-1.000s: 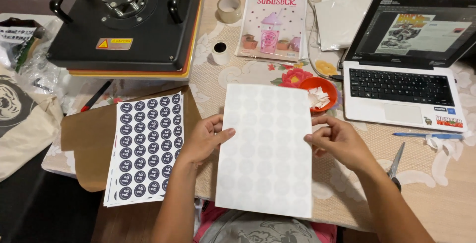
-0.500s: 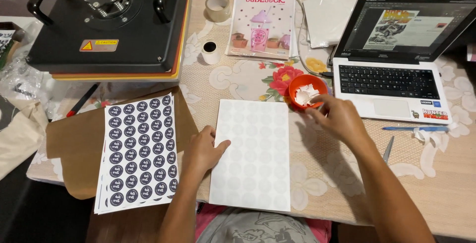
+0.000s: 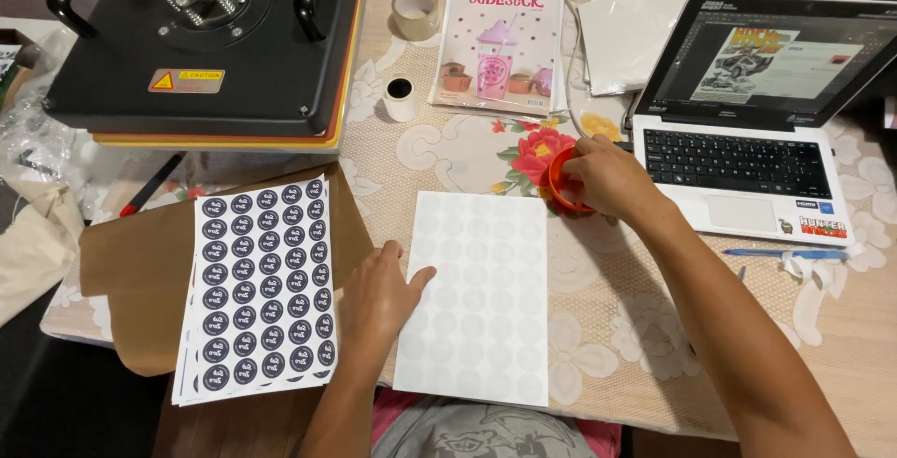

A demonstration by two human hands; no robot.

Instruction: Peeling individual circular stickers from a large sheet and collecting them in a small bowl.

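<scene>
Left hand (image 3: 381,292) flat, pinning blank sheet (image 3: 476,294); right hand (image 3: 612,178) grasping red bowl (image 3: 559,182). Risk: bowl tips at laptop (image 3: 747,131); sheet slides if released

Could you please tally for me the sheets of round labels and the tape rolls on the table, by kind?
Printed label sheets: 1
Blank label sheets, under the left hand: 1
Tape rolls: 2, one tan, one white
Total: 4

We see a white sheet (image 3: 476,299) faintly patterned with circles, an orange bowl (image 3: 563,182), and a beige floral surface (image 3: 467,145).
</scene>
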